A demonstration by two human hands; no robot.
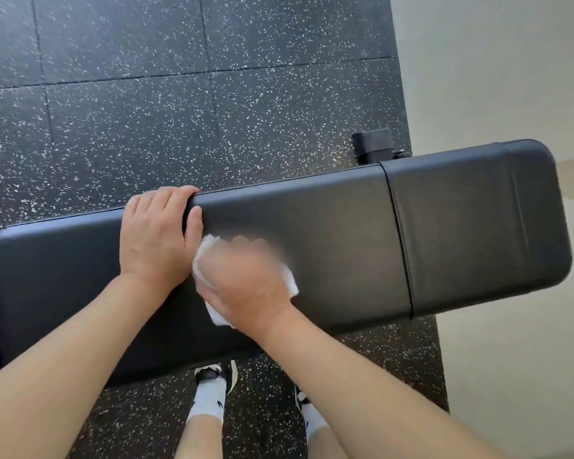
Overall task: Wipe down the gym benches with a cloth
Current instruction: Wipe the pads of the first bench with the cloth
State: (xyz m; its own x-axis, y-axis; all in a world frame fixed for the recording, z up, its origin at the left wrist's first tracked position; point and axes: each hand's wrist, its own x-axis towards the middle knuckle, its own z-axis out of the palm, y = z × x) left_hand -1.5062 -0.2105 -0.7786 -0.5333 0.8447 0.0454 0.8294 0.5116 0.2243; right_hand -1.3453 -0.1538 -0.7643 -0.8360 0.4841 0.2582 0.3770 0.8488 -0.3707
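Head view looks down on a black padded surface (312,233) crossing the speckled floor (130,94). Left hand (156,236) reaches across it, fingers (166,197) curled over the far edge, gripping it. Right hand (246,276), motion-blurred, lies flat with straight fingers pressing a white cloth (287,279) mid-surface, just beside the left.

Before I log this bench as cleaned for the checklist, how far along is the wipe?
Nothing looks finished. In hand: the right hand presses the white cloth mid-pad on the bench, its fingers blurred, while the left hand grips the far edge. Left: the short end pad and the part under the left hand.
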